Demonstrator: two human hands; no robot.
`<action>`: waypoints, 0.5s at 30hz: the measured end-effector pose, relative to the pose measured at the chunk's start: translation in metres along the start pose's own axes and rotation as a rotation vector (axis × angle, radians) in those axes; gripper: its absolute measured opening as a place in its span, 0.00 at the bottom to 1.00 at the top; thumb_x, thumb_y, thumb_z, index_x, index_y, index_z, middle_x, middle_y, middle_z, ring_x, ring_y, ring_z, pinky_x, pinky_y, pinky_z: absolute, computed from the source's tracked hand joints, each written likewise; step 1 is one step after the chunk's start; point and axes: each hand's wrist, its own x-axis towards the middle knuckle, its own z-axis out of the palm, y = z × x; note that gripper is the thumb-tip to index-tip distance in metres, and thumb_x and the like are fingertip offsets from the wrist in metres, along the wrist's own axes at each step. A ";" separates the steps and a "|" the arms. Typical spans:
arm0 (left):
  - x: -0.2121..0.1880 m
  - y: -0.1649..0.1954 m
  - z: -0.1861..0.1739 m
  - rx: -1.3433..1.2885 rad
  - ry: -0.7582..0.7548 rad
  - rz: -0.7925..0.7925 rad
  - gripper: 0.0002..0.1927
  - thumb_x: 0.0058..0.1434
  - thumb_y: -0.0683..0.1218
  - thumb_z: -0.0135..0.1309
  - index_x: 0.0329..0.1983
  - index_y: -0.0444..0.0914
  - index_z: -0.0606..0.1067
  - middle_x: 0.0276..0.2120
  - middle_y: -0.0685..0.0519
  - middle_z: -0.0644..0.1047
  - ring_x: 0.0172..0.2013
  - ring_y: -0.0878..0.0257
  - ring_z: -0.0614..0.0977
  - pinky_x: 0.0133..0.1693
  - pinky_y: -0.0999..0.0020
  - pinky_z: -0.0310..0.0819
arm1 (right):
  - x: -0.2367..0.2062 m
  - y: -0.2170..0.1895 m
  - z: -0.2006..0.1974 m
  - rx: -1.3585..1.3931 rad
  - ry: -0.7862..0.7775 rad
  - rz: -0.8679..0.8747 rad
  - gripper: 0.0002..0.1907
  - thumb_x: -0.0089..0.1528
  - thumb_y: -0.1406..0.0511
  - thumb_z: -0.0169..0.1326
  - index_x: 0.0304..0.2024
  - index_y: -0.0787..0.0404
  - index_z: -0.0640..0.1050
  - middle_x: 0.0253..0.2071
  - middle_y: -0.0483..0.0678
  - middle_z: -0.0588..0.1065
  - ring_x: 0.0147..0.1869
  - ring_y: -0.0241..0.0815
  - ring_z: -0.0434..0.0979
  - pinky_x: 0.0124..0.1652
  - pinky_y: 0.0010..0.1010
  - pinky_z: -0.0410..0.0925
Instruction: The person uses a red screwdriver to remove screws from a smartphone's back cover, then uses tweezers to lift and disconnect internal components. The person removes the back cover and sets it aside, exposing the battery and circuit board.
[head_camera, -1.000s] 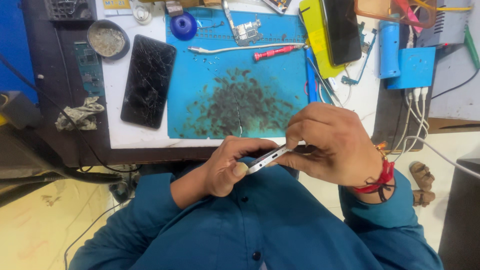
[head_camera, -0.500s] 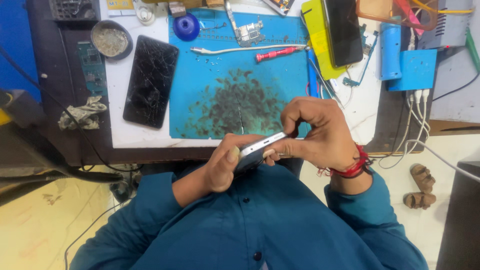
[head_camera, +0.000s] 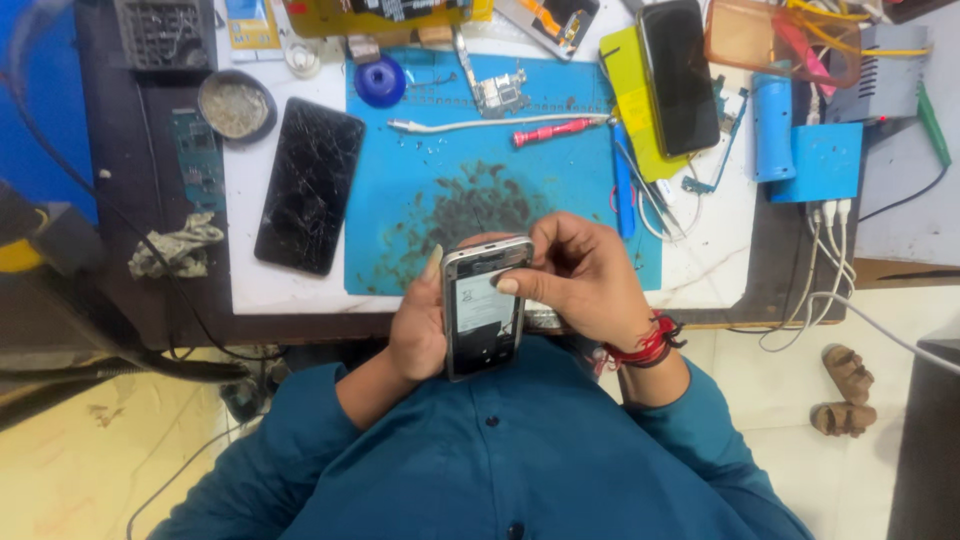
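Now — fingers (head_camera: 512, 285) closed round phone (head_camera: 484, 310)

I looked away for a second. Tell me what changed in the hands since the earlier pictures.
The phone, held edge-up before, has been turned so its flat face points up at the camera. The left hand now cradles it from below and the side; the right hand has shifted to press a thumb on its face. The cracked phone, red screwdriver and blue mat stayed put.
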 end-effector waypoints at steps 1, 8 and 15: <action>0.000 0.005 0.001 -0.005 -0.059 0.043 0.44 0.72 0.70 0.31 0.78 0.34 0.56 0.66 0.46 0.69 0.63 0.57 0.74 0.62 0.59 0.71 | 0.000 0.002 0.000 0.006 0.001 0.002 0.13 0.59 0.73 0.67 0.35 0.63 0.72 0.31 0.40 0.73 0.34 0.25 0.71 0.32 0.18 0.67; 0.012 0.017 0.012 -0.077 -0.135 0.059 0.49 0.69 0.72 0.30 0.76 0.29 0.54 0.74 0.50 0.62 0.69 0.58 0.69 0.67 0.61 0.68 | 0.001 0.007 0.004 -0.041 0.040 0.015 0.11 0.58 0.71 0.67 0.33 0.62 0.75 0.31 0.40 0.75 0.34 0.25 0.71 0.34 0.20 0.69; 0.014 0.015 0.000 -0.061 -0.159 0.098 0.45 0.73 0.69 0.33 0.72 0.26 0.61 0.72 0.41 0.63 0.67 0.54 0.72 0.66 0.57 0.70 | -0.003 0.023 0.012 0.019 0.086 0.037 0.12 0.61 0.70 0.65 0.30 0.61 0.73 0.33 0.40 0.77 0.36 0.26 0.73 0.35 0.21 0.68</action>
